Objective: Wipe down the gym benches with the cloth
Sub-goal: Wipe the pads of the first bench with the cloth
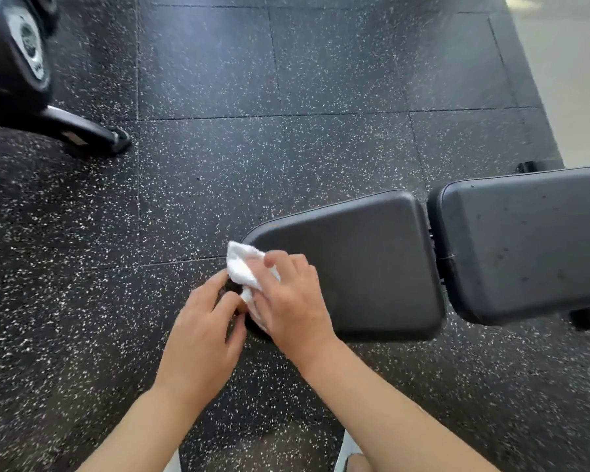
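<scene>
While the right hand (288, 301) bunches the white cloth (244, 270) at the seat pad's (355, 260) nine o'clock end, the left hand (206, 327), loosely curled and seemingly empty, should steady the pad as strokes run toward three o'clock.

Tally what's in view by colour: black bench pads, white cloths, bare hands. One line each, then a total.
Black bench pads: 2, the seat pad and the back pad
White cloths: 1, the cloth
Bare hands: 2, the left hand and the right hand
Total: 5
</scene>
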{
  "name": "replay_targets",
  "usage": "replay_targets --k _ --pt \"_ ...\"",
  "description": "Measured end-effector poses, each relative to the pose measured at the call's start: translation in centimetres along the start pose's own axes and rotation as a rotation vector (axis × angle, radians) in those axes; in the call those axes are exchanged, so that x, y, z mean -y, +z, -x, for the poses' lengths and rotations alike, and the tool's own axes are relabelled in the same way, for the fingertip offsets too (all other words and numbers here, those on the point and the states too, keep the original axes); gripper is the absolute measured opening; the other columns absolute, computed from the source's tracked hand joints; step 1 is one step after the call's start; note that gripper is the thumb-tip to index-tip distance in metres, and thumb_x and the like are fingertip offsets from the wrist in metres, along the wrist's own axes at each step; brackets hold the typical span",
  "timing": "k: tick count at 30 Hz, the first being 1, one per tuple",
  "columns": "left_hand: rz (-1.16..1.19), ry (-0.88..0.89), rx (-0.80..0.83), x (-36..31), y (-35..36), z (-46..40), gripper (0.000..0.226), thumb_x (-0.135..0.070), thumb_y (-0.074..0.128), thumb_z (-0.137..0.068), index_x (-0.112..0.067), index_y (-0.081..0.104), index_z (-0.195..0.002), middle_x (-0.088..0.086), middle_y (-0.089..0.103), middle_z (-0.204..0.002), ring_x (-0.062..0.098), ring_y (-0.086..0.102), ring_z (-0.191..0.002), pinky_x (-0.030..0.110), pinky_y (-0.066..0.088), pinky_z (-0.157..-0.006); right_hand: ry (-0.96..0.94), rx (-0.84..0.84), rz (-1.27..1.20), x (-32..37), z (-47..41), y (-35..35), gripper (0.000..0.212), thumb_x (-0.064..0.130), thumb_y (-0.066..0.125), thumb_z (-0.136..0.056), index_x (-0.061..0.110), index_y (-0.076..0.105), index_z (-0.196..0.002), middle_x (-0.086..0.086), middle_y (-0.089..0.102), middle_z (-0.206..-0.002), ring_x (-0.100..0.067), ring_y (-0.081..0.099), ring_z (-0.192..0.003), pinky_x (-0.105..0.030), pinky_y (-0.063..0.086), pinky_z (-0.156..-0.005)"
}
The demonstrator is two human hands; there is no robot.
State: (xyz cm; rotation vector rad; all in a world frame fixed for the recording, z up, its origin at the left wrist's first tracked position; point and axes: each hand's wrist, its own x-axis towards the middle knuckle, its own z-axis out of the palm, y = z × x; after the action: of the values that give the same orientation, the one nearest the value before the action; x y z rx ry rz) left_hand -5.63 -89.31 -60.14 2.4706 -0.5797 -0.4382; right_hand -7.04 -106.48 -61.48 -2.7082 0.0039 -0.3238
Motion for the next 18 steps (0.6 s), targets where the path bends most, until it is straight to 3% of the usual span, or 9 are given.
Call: replay_targets --k 3,8,12,15,18 --pt "0.003 0.013 0.002 -0.5 -0.2 0.9 0.020 -0.014 0.074 -0.093 -0.020 0.066 -0.111 0.000 0.048 -0.156 0.025 0.052 -0.133 0.048 0.049 -0.108 -0.075 0.018 0.041 -4.7 4.6 -3.6 0.036 0.028 0.065 -0.097 0.015 0.073 -0.129 -0.007 0.063 -0.112 -0.031 0.058 -0.088 -0.045 0.050 -0.070" --pt "0.012 -0.012 -0.022 -1.6 -0.2 0.3 0.024 -0.012 0.076 -0.091 -0.017 0.068 -0.113 0.001 0.052 -0.149 0.028 0.051 -0.127 0.048 0.050 -0.106 0.132 -0.127 0.125 -12.7 1.9 -6.1 0.043 0.022 0.064 -0.096 0.020 0.069 -0.138 -0.008 0.058 -0.110 -0.032 0.053 -0.083 -0.050 0.049 -0.075" --pt "0.027 -0.050 -0.050 -2.2 0.3 0.4 0.023 -0.010 0.076 -0.091 -0.017 0.067 -0.112 -0.002 0.051 -0.148 0.025 0.047 -0.128 0.037 0.043 -0.108 0.270 -0.269 0.177 -7.6 -4.1 -2.0 0.048 0.030 0.066 -0.086 0.025 0.070 -0.133 -0.010 0.061 -0.102 -0.032 0.052 -0.080 -0.044 0.045 -0.068" --pt "0.021 -0.094 -0.047 -2.2 0.6 0.5 0.021 -0.012 0.075 -0.092 -0.016 0.067 -0.111 0.000 0.052 -0.150 0.023 0.046 -0.132 0.031 0.036 -0.112 0.112 -0.139 0.071 -1.1 -2.6 0.4 0.044 0.038 0.056 -0.092 0.016 0.071 -0.128 -0.008 0.063 -0.106 -0.030 0.052 -0.085 -0.044 0.043 -0.066" --pt "0.022 -0.129 -0.050 -2.6 0.9 0.9 0.013 -0.011 0.071 -0.094 -0.017 0.066 -0.105 0.000 0.053 -0.151 0.025 0.050 -0.133 0.038 0.041 -0.112 -0.017 -0.045 -0.029 -0.6 1.3 -0.7 0.039 0.037 0.055 -0.098 0.012 0.072 -0.123 -0.008 0.065 -0.107 -0.029 0.055 -0.086 -0.044 0.045 -0.067"
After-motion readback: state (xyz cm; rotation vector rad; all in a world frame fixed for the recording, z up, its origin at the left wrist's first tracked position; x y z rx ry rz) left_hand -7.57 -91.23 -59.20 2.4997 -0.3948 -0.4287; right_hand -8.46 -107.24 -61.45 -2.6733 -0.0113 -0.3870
